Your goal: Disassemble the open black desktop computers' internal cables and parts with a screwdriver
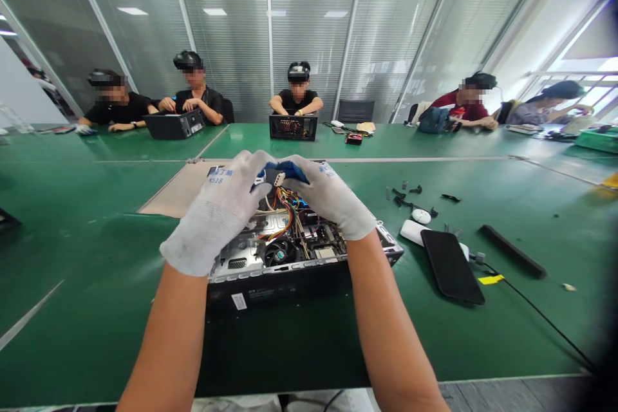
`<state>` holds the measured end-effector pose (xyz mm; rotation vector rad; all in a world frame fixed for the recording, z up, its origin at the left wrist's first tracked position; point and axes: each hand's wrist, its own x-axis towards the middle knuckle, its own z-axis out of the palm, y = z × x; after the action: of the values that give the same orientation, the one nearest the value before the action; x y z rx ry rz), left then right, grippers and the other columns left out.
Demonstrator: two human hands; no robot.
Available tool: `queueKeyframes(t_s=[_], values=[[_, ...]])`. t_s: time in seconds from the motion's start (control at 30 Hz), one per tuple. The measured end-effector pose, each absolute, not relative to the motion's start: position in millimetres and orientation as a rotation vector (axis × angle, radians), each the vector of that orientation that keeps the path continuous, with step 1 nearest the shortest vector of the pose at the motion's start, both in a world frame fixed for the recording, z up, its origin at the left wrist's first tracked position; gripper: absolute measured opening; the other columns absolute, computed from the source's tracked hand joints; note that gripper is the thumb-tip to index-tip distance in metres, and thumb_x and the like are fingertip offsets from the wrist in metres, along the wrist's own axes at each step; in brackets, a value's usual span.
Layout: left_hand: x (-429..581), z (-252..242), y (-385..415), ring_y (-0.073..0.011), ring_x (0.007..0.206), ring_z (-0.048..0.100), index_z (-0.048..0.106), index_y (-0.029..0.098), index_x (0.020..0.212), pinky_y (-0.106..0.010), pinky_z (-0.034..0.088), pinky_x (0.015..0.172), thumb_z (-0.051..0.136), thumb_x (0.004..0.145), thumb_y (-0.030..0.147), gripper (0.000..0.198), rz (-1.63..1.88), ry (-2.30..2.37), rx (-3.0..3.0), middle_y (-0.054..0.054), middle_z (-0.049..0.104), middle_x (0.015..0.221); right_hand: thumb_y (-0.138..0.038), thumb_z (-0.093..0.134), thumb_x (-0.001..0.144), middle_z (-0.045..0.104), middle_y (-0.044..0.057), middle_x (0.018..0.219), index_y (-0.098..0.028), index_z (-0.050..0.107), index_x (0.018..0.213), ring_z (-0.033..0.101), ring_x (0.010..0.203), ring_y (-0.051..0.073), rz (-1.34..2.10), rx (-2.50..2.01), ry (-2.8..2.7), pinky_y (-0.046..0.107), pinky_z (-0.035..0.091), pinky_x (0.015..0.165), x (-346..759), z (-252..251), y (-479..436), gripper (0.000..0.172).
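An opened desktop computer case (290,290) lies flat before me, with a fan (279,253), coloured wires (291,215) and bare metal panels showing inside. Both my hands wear whitish work gloves with blue palms. My left hand (234,196) is curled over the far part of the case. Opposite it, my right hand (326,190) bends inward, so the fingertips nearly meet. A white cable connector (279,178) shows in the gap between them, close to the right thumb. The fingers hide whatever each hand grips.
To the right lie a black phone (454,267), a white device (412,232), a round white piece (421,215), a dark strip (512,251) and small black parts (403,201). Cardboard (168,190) lies behind my left hand. Several people sit across the green table (96,206), some with computer cases (293,129).
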<state>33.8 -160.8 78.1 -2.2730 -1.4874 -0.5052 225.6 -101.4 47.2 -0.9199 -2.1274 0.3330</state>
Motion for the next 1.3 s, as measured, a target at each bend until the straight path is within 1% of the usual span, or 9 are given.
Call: queueKeyframes(t_s=[0.1,0.2,0.43,0.6,0.73,0.83,1.0,1.13,1.3], values=[[35,76,-160,-0.0218,0.107,0.063,0.049,0.023,0.137,-0.034,0.051,0.088,0.040,0.106,0.030,0.033,-0.463,-1.351,-2.385,-0.010,0.062,0.124,-0.025,0.050,0.098,0.069,0.004,0.111,-0.024,0.059,0.117,0.061,0.100,0.018,0.322,-0.878,-2.138,0.032,0.048,0.090,223,49,-104,0.021],[39,75,-158,-0.0225,0.106,0.064,0.048,0.020,0.138,-0.034,0.050,0.089,0.041,0.105,0.029,0.035,-0.426,-1.372,-2.366,-0.011,0.063,0.123,-0.023,0.049,0.098,0.069,0.005,0.114,-0.024,0.059,0.116,0.062,0.104,0.019,0.291,-0.809,-2.163,0.033,0.048,0.092,220,48,-105,0.021],[41,76,-153,-0.0231,0.098,0.067,0.056,0.016,0.125,-0.031,0.050,0.082,0.041,0.106,0.038,0.033,-0.439,-1.521,-2.206,-0.011,0.066,0.111,-0.021,0.051,0.096,0.069,0.004,0.113,-0.026,0.060,0.121,0.061,0.108,0.020,0.322,-0.725,-2.202,0.035,0.049,0.095,217,45,-104,0.027],[45,76,-155,-0.0256,0.091,0.068,0.062,0.013,0.114,-0.033,0.050,0.076,0.035,0.106,0.041,0.039,-0.424,-1.628,-2.130,-0.012,0.068,0.101,-0.023,0.057,0.093,0.069,0.001,0.103,-0.024,0.063,0.109,0.061,0.097,0.019,0.347,-0.795,-2.161,0.032,0.049,0.090,215,41,-102,0.017],[44,76,-156,-0.0265,0.091,0.067,0.064,0.013,0.115,-0.034,0.049,0.077,0.034,0.105,0.042,0.043,-0.423,-1.720,-2.106,-0.013,0.069,0.096,-0.024,0.060,0.092,0.069,0.001,0.099,-0.022,0.064,0.103,0.060,0.094,0.018,0.325,-0.765,-2.144,0.032,0.048,0.089,214,38,-96,0.012],[39,74,-156,-0.0260,0.093,0.066,0.063,0.014,0.119,-0.033,0.048,0.078,0.035,0.105,0.037,0.040,-0.402,-1.710,-2.115,-0.014,0.070,0.099,-0.021,0.063,0.091,0.070,0.002,0.102,-0.022,0.066,0.104,0.061,0.097,0.019,0.316,-0.745,-2.159,0.033,0.048,0.092,216,35,-92,0.014],[34,70,-155,-0.0265,0.094,0.065,0.064,0.015,0.120,-0.034,0.047,0.077,0.034,0.103,0.027,0.037,-0.318,-1.659,-2.102,-0.016,0.068,0.107,-0.015,0.062,0.091,0.071,0.004,0.108,-0.023,0.068,0.112,0.061,0.100,0.018,0.306,-0.898,-2.192,0.035,0.046,0.098,219,29,-85,0.023],[33,68,-154,-0.0267,0.095,0.065,0.064,0.015,0.123,-0.034,0.047,0.078,0.036,0.103,0.028,0.036,-0.336,-1.656,-2.110,-0.016,0.067,0.107,-0.010,0.059,0.093,0.070,0.004,0.113,-0.024,0.069,0.116,0.060,0.105,0.018,0.246,-0.940,-2.215,0.035,0.043,0.101,219,27,-81,0.028],[33,66,-151,-0.0264,0.098,0.065,0.064,0.015,0.121,-0.033,0.047,0.079,0.035,0.105,0.035,0.038,-0.397,-1.661,-2.135,-0.015,0.069,0.105,-0.011,0.064,0.092,0.068,0.005,0.108,-0.024,0.074,0.107,0.058,0.102,0.019,0.171,-0.969,-2.302,0.032,0.043,0.095,219,30,-79,0.022]])
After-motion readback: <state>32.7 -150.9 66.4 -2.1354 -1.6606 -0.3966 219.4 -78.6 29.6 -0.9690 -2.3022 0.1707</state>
